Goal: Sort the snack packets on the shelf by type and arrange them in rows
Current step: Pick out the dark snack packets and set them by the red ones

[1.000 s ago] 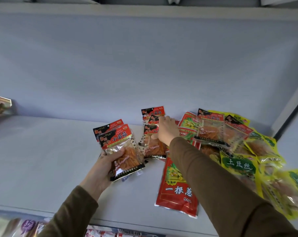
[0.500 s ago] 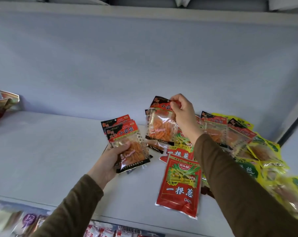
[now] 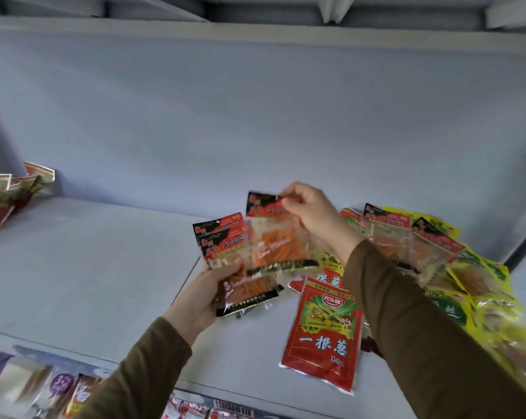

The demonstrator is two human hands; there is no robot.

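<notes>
Nearest the camera, below the shelf's front edge, blurred packets on a lower shelf (image 3: 59, 388), type unreadable. On the grey shelf (image 3: 74, 267) itself, toward the front, a large red packet (image 3: 322, 337) with green onion artwork lies flat, a second one of the same kind partly showing just behind it. Left hand (image 3: 207, 294), brown sleeve, grips a small stack of clear snack packets (image 3: 225, 252) with red-and-black headers, fingers curled round their lower half; orange strips visible inside. Right hand (image 3: 310, 213) is raised above the shelf, thumb and fingers pinching the top header of a single matching packet (image 3: 274, 240), which hangs just beside the left-hand stack and overlaps its right edge. To the right, a loose heap: two more red-and-black packets (image 3: 407, 237) lying on yellow-and-green packets (image 3: 479, 282), some overlapping, the right forearm crossing in front. Far left at the back, a few red-and-green packets (image 3: 11, 189) sit against the rear wall, well apart from the rest.
</notes>
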